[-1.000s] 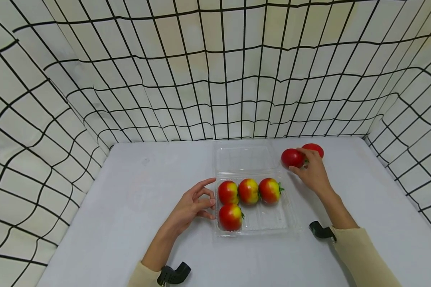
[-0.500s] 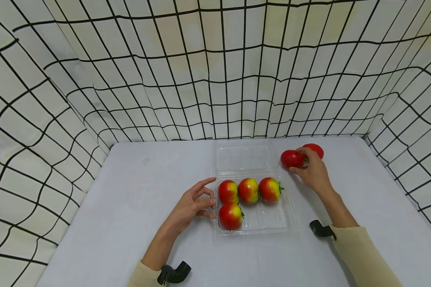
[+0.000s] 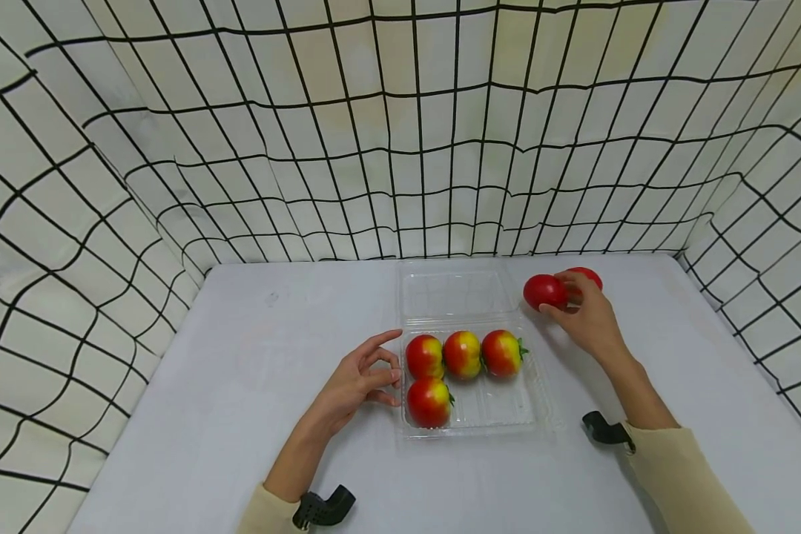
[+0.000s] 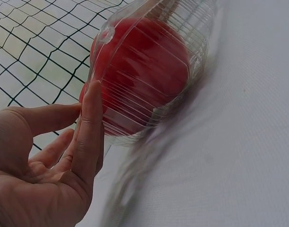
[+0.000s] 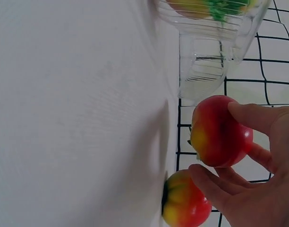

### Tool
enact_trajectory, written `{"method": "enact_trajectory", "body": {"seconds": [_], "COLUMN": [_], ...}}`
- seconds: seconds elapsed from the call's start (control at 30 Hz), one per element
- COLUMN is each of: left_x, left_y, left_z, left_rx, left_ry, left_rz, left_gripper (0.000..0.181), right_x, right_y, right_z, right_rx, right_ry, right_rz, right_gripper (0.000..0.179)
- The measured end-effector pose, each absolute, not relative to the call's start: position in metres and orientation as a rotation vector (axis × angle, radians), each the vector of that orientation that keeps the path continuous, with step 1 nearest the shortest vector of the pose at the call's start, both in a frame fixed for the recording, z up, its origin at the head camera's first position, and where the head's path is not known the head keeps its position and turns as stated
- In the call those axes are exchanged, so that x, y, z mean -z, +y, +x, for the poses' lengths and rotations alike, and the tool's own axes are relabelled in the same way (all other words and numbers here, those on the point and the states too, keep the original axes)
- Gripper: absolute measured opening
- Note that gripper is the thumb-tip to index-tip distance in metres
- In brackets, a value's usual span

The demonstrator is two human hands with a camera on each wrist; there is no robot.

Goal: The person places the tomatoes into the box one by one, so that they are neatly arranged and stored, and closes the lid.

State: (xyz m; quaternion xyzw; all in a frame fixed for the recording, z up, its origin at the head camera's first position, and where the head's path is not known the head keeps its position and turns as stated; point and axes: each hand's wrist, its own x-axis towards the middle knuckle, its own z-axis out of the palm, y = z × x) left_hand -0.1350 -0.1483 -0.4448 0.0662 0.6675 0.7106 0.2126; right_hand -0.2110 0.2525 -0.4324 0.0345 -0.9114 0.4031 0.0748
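My right hand [image 3: 590, 319] holds a red tomato [image 3: 544, 291] between thumb and fingers at the back right. In the right wrist view this tomato [image 5: 220, 135] shows a yellow patch and hangs off the table. Behind the hand, partly hidden, sits another tomato [image 3: 590, 274]. A hinged clear plastic box [image 3: 494, 408] lies with its lid folded back. Inside, three red-yellow tomatoes line the back row, and one more tomato [image 3: 429, 403] sits front left. At the box's left wall, my left hand [image 3: 350, 389] pinches the rim, as the left wrist view shows.
The raised lid [image 3: 457, 293] lies flat behind the box. Black netting [image 3: 434, 148] over pale walls encloses the white table [image 3: 254, 386] at the back and both sides. Black wrist mounts [image 3: 323, 508] stick out near both cuffs.
My right hand has shifted slightly right with the tomato, now covering more of the tomato behind it. My left hand and the box have stayed in place.
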Motion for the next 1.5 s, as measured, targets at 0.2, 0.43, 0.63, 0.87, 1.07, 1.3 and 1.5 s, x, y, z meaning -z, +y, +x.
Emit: {"method": "enact_trajectory", "body": {"seconds": [0.2,0.43,0.63,0.87,1.07,1.3,1.5], "left_x": [0.444,0.445,0.446,0.446,0.445,0.445,0.446], "left_y": [-0.149,-0.149,-0.149,-0.148,-0.148,-0.149,-0.149], "left_z": [-0.134,-0.135,-0.135,-0.135,-0.135,-0.135,-0.136], "left_rx": [-1.97,-1.973,-1.972,-1.965,-1.968,-1.974,-1.97], "left_ry": [1.856,1.855,1.857,1.864,1.863,1.852,1.853], "left_rz": [0.184,0.183,0.181,0.183,0.179,0.187,0.186], "left_gripper": [0.069,0.069,0.069,0.068,0.068,0.069,0.068], "right_x": [0.426,0.419,0.414,0.407,0.402,0.395,0.391], "right_y": [0.252,0.249,0.249,0.247,0.241,0.236,0.23], "right_z": [-0.207,-0.203,-0.2,-0.194,-0.19,-0.184,-0.179], "right_rx": [-1.25,-1.246,-1.26,-1.204,-1.211,-1.216,-1.309], "right_ry": [-2.679,-2.648,-2.665,-2.7,-2.674,-2.682,-2.664], "right_rz": [0.13,0.166,0.198,0.207,0.209,0.252,0.328], "right_gripper": [0.069,0.071,0.072,0.07,0.073,0.07,0.068]}}
